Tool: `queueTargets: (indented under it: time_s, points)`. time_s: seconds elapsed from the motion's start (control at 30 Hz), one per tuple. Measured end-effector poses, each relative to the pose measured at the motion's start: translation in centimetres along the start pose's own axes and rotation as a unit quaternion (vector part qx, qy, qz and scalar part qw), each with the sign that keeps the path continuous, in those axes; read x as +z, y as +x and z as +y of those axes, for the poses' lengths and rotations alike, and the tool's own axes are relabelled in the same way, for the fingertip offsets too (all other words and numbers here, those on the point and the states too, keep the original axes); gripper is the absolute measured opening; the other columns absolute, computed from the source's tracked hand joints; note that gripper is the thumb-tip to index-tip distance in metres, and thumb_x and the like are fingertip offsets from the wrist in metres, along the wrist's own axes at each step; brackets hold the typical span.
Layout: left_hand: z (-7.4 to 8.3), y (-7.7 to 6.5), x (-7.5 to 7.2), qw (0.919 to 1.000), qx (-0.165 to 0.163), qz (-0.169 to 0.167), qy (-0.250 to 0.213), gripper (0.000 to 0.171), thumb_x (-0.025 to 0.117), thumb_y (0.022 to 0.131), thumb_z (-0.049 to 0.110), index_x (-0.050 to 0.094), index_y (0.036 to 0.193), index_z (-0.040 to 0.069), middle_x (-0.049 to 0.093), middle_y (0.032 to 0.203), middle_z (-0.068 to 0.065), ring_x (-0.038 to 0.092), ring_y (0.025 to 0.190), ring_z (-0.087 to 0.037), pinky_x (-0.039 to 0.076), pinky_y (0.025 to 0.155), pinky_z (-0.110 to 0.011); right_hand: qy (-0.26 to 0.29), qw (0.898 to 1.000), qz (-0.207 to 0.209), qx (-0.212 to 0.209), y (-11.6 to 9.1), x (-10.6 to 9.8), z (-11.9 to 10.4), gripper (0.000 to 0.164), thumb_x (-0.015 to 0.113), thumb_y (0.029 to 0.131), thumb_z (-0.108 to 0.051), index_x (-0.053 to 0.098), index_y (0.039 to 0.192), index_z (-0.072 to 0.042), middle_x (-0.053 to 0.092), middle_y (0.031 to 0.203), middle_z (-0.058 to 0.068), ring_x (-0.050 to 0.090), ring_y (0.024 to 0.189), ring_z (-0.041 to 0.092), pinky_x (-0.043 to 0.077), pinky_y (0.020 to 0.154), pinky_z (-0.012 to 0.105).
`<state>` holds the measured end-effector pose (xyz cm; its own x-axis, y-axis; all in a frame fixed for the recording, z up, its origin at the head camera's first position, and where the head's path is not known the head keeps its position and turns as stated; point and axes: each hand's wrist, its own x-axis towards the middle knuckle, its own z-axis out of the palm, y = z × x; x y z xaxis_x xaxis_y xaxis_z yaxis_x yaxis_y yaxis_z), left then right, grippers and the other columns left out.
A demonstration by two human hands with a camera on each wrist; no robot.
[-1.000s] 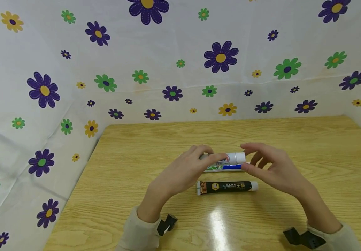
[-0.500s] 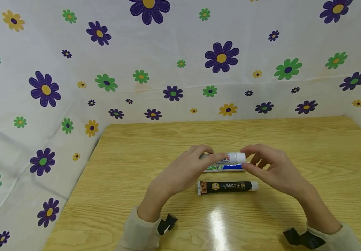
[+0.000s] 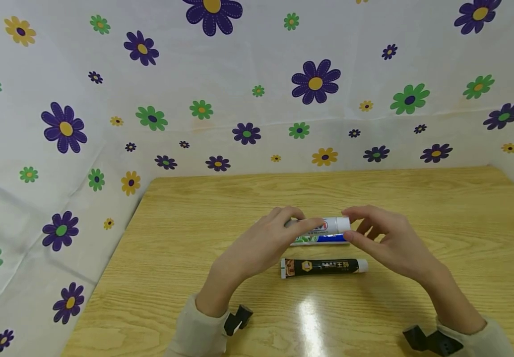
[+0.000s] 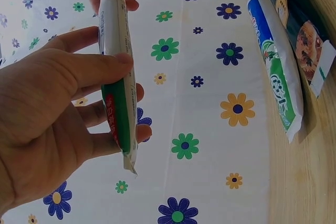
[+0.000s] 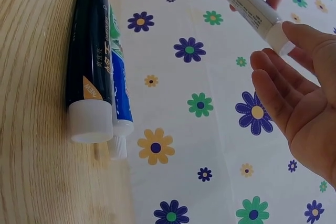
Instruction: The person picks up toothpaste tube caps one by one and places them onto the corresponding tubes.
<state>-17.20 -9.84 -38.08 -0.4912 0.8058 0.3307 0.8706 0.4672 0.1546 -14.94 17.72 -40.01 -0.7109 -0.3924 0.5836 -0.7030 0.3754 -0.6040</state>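
Note:
My left hand grips a white and green toothpaste tube around its body, thumb on one side and fingers behind. The tube lies level above the table in the head view, its white cap pointing right. At that cap, my right hand pinches with thumb and index finger, while its other fingers curl loosely below. Beneath the held tube, a blue, green and white toothpaste tube rests on the table, partly covered in the head view. Nearer to me lies a black toothpaste tube with a white cap.
The wood-grain table extends around both hands. White cloth with printed flowers hangs behind it and along the sides. Black wrist mounts sit at both sleeve cuffs.
The right fingertips shift slightly at the cap, and the tube's printed label appears a little turned. Left hand and the two lying tubes stay in place.

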Motion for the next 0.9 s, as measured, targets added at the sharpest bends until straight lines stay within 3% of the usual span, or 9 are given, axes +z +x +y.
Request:
queueTargets:
  time_s: [0.17, 0.33, 0.47, 0.77, 0.9]
  points:
    - [-0.01, 0.03, 0.07, 0.9999, -0.003, -0.008, -0.012, 0.057, 0.058, 0.098, -0.001, 0.045, 0.149, 0.019, 0.056, 0.130, -0.006, 0.056, 0.113, -0.020, 0.050, 0.096, -0.033, -0.001, 1.000, 0.001, -0.028, 0.00, 0.21, 0.25, 0.046, 0.072, 0.080, 0.014, 0.066, 0.123, -0.003, 0.069, 0.104, 0.005, 0.061, 0.073, 0.007, 0.053, 0.059, 0.019]
    - [0.07, 0.04, 0.06, 0.9988, -0.008, -0.030, -0.036, 0.060, 0.057, 0.098, -0.001, 0.039, 0.152, 0.019, 0.055, 0.137, -0.006, 0.053, 0.122, -0.022, 0.047, 0.103, -0.034, 0.005, 1.000, -0.007, -0.028, -0.04, 0.19, 0.40, 0.045, 0.070, 0.082, 0.016, 0.066, 0.123, -0.003, 0.069, 0.101, 0.000, 0.061, 0.072, 0.007, 0.053, 0.060, 0.018]
    - [0.04, 0.04, 0.03, 0.9981, -0.009, -0.035, -0.049, 0.065, 0.061, 0.096, -0.002, 0.038, 0.152, 0.020, 0.056, 0.135, -0.004, 0.053, 0.120, -0.019, 0.048, 0.101, -0.031, 0.015, 0.999, -0.006, -0.029, -0.03, 0.21, 0.34, 0.040, 0.068, 0.085, 0.015, 0.067, 0.121, -0.002, 0.069, 0.097, 0.001, 0.062, 0.071, 0.006, 0.053, 0.059, 0.018]
    - [0.03, 0.07, -0.08, 0.9996, 0.007, -0.023, -0.014, 0.067, 0.069, 0.091, -0.001, 0.044, 0.150, 0.021, 0.059, 0.130, -0.004, 0.057, 0.114, -0.019, 0.049, 0.099, -0.033, 0.018, 0.999, 0.000, -0.035, 0.07, 0.51, 0.22, 0.029, 0.064, 0.091, 0.007, 0.064, 0.119, -0.001, 0.066, 0.093, 0.002, 0.058, 0.070, 0.003, 0.049, 0.058, 0.016]
    - [0.16, 0.01, -0.20, 0.9991, 0.001, -0.023, -0.035, 0.069, 0.072, 0.090, 0.002, 0.044, 0.150, 0.022, 0.059, 0.130, -0.004, 0.056, 0.113, -0.019, 0.051, 0.096, -0.030, 0.010, 0.999, 0.015, -0.043, 0.08, 0.80, 0.41, 0.025, 0.064, 0.092, 0.004, 0.063, 0.117, 0.000, 0.064, 0.090, 0.000, 0.055, 0.069, 0.004, 0.046, 0.056, 0.016]
